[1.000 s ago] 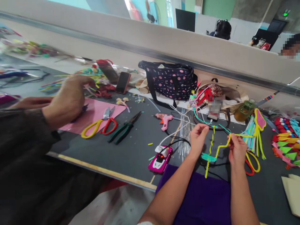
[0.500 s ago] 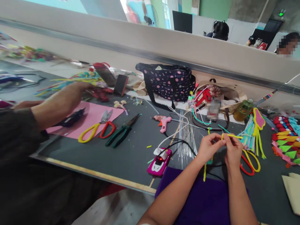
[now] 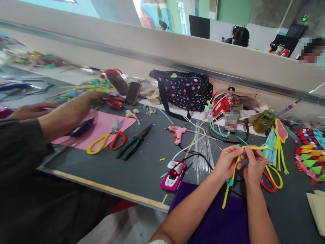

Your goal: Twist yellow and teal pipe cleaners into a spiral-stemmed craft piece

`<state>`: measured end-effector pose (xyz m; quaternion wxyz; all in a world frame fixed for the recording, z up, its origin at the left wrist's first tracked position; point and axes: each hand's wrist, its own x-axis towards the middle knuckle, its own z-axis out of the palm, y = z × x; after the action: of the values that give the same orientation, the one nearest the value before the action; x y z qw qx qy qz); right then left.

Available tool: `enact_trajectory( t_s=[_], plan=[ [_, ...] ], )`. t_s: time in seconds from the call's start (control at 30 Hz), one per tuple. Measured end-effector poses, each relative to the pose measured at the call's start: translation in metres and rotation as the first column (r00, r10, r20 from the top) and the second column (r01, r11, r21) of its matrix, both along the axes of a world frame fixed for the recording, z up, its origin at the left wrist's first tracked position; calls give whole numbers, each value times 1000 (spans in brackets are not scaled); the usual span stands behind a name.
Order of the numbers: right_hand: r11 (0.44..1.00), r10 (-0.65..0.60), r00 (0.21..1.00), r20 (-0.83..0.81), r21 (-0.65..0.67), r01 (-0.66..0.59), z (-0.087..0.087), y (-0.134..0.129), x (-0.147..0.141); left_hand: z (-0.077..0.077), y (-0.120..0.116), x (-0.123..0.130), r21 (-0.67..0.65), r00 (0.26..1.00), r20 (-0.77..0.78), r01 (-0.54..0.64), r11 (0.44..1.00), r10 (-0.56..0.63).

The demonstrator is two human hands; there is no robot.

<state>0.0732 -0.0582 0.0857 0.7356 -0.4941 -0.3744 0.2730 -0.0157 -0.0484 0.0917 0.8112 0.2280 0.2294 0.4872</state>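
Observation:
My left hand (image 3: 228,162) and my right hand (image 3: 254,166) meet above the purple cloth at the table's edge. Both are closed in a pinch on a yellow pipe cleaner (image 3: 236,166). One straight end sticks out to the right past my right fingers, and a twisted length hangs below my left hand. A teal bit (image 3: 230,182) sits partway down the hanging length. Red and yellow scissors (image 3: 272,178) lie just right of my right hand. Beyond it rests a bundle of pastel pipe cleaners (image 3: 270,144) with a pink and yellow piece.
A pink glue gun (image 3: 179,134), clear glue sticks (image 3: 203,154) and a magenta power strip (image 3: 174,176) with cables lie to the left. Green pliers (image 3: 134,142) and other scissors (image 3: 106,139) are farther left. A co-worker's arm (image 3: 67,113) reaches over pink paper (image 3: 119,125).
My hands have stayed together on the pipe cleaner. Its twisted length now hangs lower and more slanted below my left hand, with the teal bit in plainer sight.

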Motion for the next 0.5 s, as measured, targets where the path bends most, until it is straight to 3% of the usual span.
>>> enact_trajectory(
  t_s=[0.2, 0.37, 0.5],
  plan=[
    [995, 75, 994, 79, -77, -69, -7, 2, 9, -18, 6, 7, -36, 995, 94, 21, 999, -17],
    [997, 46, 935, 352, -75, -20, -16, 5, 16, -28, 11, 4, -25, 999, -6, -37, 999, 37],
    [997, 50, 913, 405, -66, -25, -14, 4, 15, -25, 13, -2, 46, 984, -119, -124, 991, 129]
  ],
)
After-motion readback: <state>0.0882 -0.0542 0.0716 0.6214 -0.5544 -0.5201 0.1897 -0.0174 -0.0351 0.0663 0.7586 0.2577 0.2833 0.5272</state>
